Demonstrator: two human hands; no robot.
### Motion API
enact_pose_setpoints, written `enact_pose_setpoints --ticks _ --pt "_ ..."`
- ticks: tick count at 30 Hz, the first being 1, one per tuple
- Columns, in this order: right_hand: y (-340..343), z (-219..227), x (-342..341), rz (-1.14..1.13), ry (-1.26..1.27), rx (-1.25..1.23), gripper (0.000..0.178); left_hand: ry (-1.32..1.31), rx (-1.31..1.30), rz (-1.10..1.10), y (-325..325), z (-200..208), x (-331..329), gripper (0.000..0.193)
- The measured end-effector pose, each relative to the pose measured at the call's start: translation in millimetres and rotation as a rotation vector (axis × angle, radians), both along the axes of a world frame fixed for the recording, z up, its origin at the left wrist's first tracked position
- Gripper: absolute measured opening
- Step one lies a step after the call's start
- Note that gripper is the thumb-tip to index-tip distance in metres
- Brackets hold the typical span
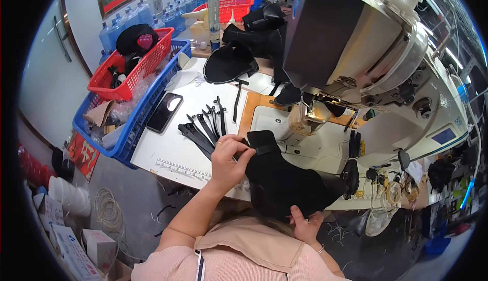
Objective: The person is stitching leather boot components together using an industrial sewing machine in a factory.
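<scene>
A black fabric piece (pixel 287 184), shaped with a narrow tab at its far end, is held over the front edge of the white sewing table (pixel 168 154). My left hand (pixel 227 163) is closed, thumb and fingers pinched beside the tab, with a small dark bit showing between them. My right hand (pixel 306 226) grips the piece's near right edge, thumb on top and fingers partly hidden beneath. Just beyond my left hand lie several black straps with small buckles (pixel 203 128). The sewing machine (pixel 330 42) stands past the fabric, its needle area partly covered by the head.
A black phone (pixel 165 112) lies left of the straps. Further left, a red basket (pixel 122 92) rests on a blue basket (pixel 124 143) of scraps. More black shaped pieces (pixel 231 62) are piled at the back. Dark cords (pixel 351 169) hang at the table's right.
</scene>
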State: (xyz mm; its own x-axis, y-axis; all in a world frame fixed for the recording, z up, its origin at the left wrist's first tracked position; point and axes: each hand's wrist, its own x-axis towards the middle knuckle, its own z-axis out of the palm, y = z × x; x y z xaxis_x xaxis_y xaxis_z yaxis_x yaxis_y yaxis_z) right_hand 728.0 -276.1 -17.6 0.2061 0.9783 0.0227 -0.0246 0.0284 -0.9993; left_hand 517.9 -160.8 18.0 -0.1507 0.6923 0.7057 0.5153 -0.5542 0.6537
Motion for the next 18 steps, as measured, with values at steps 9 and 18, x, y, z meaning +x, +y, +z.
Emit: enact_pose_setpoints --ticks 9,18 --pt "-1 4 5 -0.129 0.129 -0.100 0.020 -0.005 -0.020 -0.060 -2 -15 5 0.011" --pt "-4 -5 12 -0.147 0.098 -0.108 0.019 -0.194 -0.151 -0.228 4 -21 11 0.006"
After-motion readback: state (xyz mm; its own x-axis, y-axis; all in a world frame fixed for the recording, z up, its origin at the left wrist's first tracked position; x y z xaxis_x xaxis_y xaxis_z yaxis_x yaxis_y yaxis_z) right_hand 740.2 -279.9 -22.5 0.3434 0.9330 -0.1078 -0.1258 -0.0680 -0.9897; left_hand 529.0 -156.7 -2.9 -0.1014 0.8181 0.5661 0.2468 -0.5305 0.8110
